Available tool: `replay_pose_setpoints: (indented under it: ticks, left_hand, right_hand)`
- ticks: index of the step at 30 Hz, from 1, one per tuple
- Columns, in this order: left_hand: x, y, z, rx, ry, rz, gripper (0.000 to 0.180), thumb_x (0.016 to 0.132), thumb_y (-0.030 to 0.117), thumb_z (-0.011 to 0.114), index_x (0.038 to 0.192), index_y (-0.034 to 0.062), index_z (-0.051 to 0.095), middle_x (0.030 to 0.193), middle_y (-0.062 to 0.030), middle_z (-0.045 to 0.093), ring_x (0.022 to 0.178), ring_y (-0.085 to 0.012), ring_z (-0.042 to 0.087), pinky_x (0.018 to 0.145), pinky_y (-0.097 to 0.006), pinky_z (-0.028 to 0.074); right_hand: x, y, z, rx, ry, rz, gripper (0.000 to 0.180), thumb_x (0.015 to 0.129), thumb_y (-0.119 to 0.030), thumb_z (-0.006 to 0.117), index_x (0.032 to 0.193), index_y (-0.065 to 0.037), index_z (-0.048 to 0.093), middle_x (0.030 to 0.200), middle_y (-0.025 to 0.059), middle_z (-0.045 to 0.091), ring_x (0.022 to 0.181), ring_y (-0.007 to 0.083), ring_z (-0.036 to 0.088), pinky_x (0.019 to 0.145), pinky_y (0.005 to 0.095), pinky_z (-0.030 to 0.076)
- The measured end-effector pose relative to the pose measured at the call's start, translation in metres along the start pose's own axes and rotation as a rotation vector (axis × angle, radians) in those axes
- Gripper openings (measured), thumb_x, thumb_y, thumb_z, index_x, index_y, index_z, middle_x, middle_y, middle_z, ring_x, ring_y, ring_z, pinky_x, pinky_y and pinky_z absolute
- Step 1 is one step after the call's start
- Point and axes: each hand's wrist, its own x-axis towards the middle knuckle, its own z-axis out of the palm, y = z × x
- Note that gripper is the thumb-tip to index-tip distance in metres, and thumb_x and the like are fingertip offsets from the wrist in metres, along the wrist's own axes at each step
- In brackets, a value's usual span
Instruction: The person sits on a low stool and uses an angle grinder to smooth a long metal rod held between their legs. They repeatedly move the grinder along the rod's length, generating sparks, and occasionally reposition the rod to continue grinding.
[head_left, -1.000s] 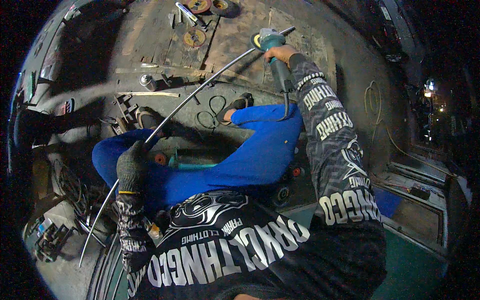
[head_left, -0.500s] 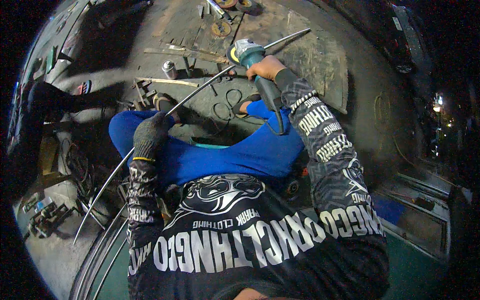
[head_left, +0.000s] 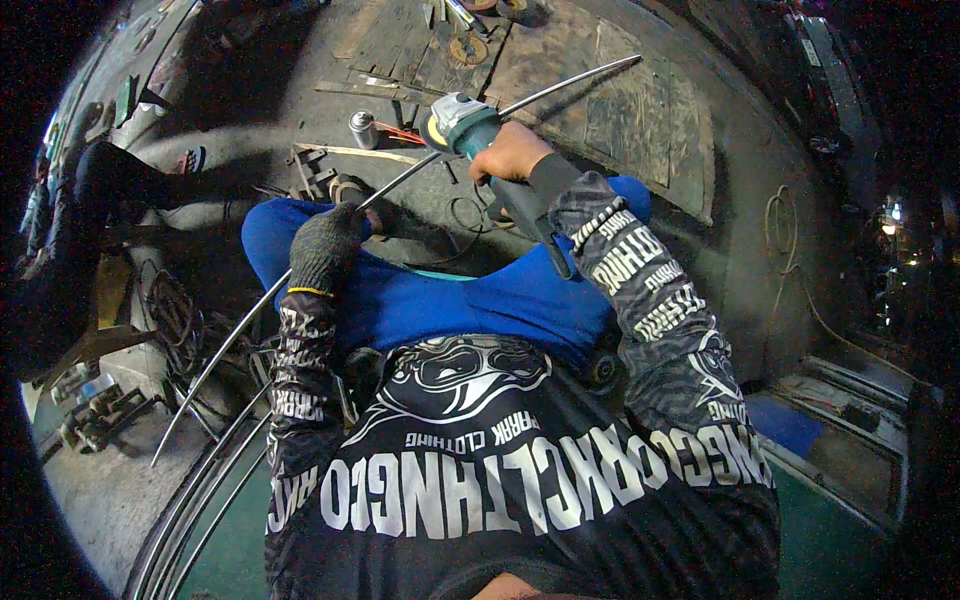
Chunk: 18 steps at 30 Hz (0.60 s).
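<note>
Your gloved left hand is closing in a fist around the long curved metal rod, which is arching across your lap above the floor. Your bare right hand is wrapping the angle grinder, its head meeting the rod.

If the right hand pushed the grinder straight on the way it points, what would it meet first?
The right hand aims the angle grinder up-left. Its head already seems to sit at the long metal rod; beyond that, probably the small metal can, though depth is unclear.
</note>
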Motion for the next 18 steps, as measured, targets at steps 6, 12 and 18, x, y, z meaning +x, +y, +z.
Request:
replay_pose_setpoints:
  ticks: [6,12,18]
  left_hand:
    - [0.002,0.000,0.000,0.018,-0.041,-0.005,0.036,0.094,0.043,0.052,0.101,0.0114,0.067,0.088,-0.0210,0.067,0.088,-0.0412,0.065,0.077,-0.053,0.049]
    - [0.001,-0.004,0.001,0.039,-0.012,0.001,0.036,0.094,0.044,0.052,0.101,0.0120,0.067,0.088,-0.0209,0.068,0.088,-0.0412,0.065,0.077,-0.053,0.049]
    - [0.001,0.003,0.003,0.020,-0.015,0.015,0.038,0.094,0.045,0.052,0.103,0.0114,0.067,0.088,-0.0203,0.068,0.088,-0.0409,0.065,0.076,-0.053,0.049]
  right_hand:
    - [-0.010,-0.012,0.016,-0.026,0.151,-0.071,0.059,0.048,-0.033,0.084,0.087,0.009,0.069,0.094,0.0238,0.070,0.085,0.0323,0.069,0.076,0.0372,0.055]
    - [-0.012,-0.021,0.025,-0.100,0.149,-0.102,0.060,0.049,-0.033,0.084,0.087,0.010,0.068,0.094,0.0263,0.069,0.087,0.0340,0.069,0.076,0.0382,0.055]
    - [-0.028,-0.003,-0.001,-0.052,0.038,-0.066,0.072,0.053,-0.040,0.084,0.102,0.011,0.068,0.110,0.0290,0.066,0.104,0.0362,0.066,0.088,0.0413,0.054]
